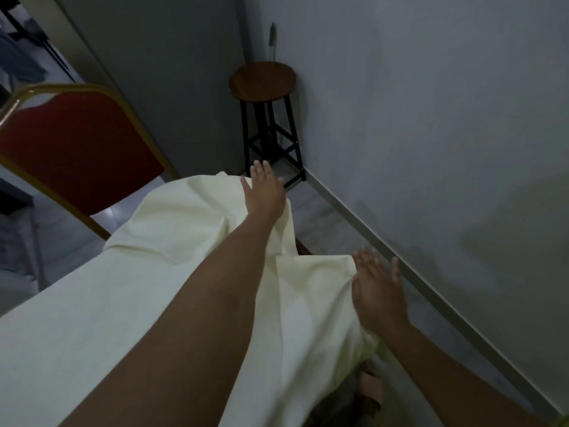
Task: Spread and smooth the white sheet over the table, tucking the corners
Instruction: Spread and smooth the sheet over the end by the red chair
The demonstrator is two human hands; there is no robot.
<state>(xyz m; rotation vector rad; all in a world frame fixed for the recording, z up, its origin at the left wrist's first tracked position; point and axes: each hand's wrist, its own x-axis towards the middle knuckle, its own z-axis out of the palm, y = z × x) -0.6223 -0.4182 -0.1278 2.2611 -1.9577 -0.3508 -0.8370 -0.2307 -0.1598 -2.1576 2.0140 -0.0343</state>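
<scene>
Left hand (265,192) is pressing flat, fingers spread, on the sheet (147,303) near its far corner while right hand (379,292), fingers straight, is pushing the hanging right edge, likely flattening wrinkles where it is draping over the surface (304,247).

Two bare forearms, uncovered to the frame's edge, bare left hand (264,192), bare right hand (377,291)
</scene>
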